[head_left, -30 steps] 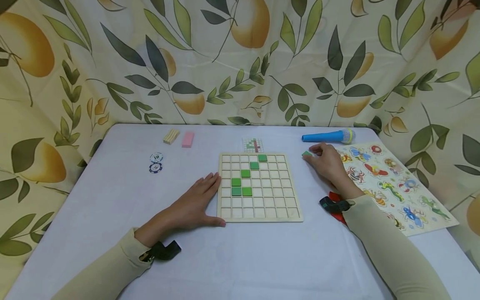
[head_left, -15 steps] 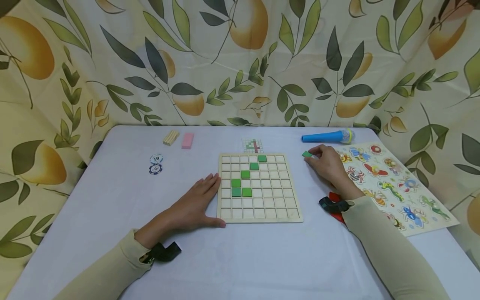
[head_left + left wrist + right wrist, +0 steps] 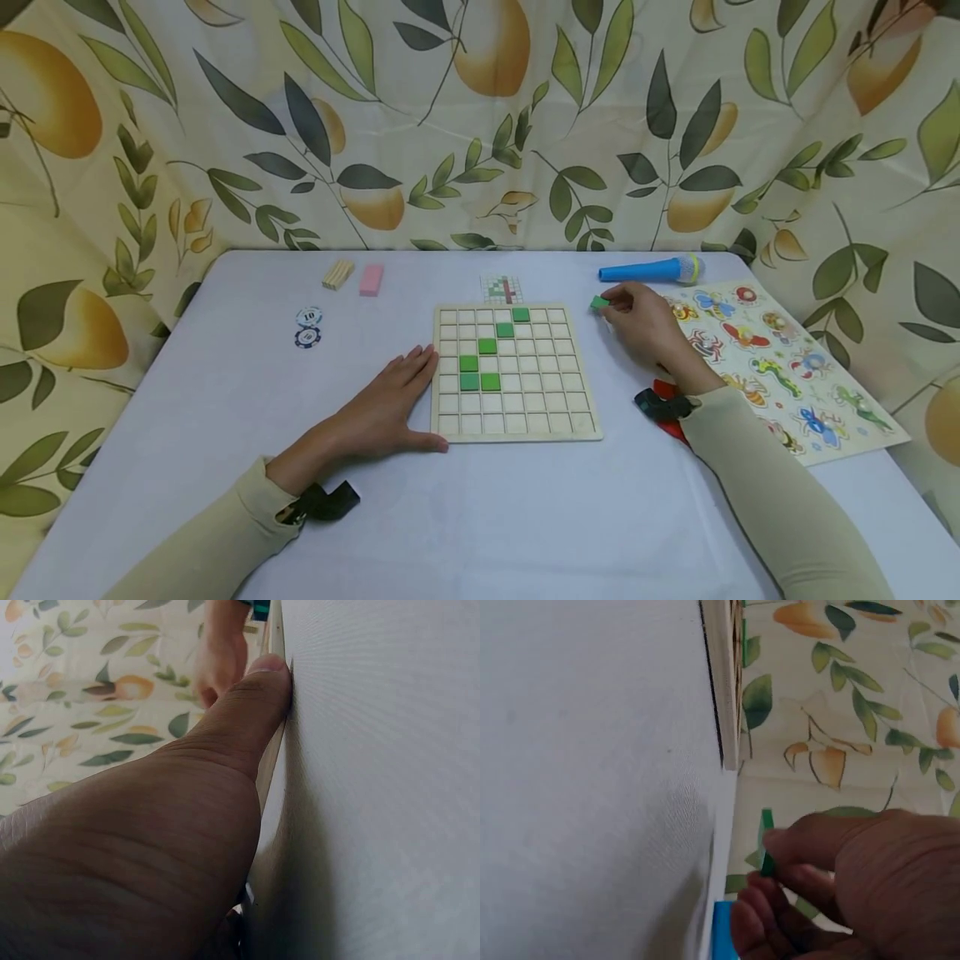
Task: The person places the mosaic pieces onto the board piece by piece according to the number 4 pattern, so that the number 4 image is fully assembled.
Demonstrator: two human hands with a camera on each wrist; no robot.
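A pale wooden grid board lies on the white table, with several green square tiles in its cells. My left hand rests flat at the board's left side, fingers straight, thumb by the near left corner; the left wrist view shows that thumb along the board's edge. To the right of the board, my right hand pinches one green tile between thumb and fingers. In the right wrist view the green tile is tilted on edge, held above the table.
A small pattern card lies behind the board. At the right are a blue toy microphone, an insect sticker sheet and a red item partly under the right wrist. Poker chips, a pink block and a beige ridged block lie left.
My right hand has moved slightly left toward the board with the green tile, which now appears lifted. The left hand stays in place; the head view has shifted a little.
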